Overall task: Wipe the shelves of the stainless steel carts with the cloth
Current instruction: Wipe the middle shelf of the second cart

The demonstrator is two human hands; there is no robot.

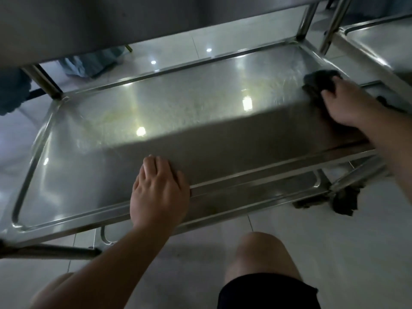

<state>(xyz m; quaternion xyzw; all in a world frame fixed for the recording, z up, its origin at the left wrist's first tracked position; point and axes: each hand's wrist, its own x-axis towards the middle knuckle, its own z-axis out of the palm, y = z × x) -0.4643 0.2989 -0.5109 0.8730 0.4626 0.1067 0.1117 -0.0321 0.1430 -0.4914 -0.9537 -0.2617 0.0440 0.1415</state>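
A stainless steel cart shelf (178,103) with a raised rim fills the middle of the view, under an upper shelf (111,23). My right hand (347,103) presses a dark cloth (318,83) flat on the shelf's far right corner. My left hand (158,192) rests palm down on the shelf's near rim, fingers together, holding nothing. A lower shelf (256,192) shows beneath the near rim.
A second steel cart (379,41) stands close on the right. A cart wheel (343,201) sits on the tiled floor at the lower right. Blue fabric (13,92) hangs at the left. My bare knees are at the bottom.
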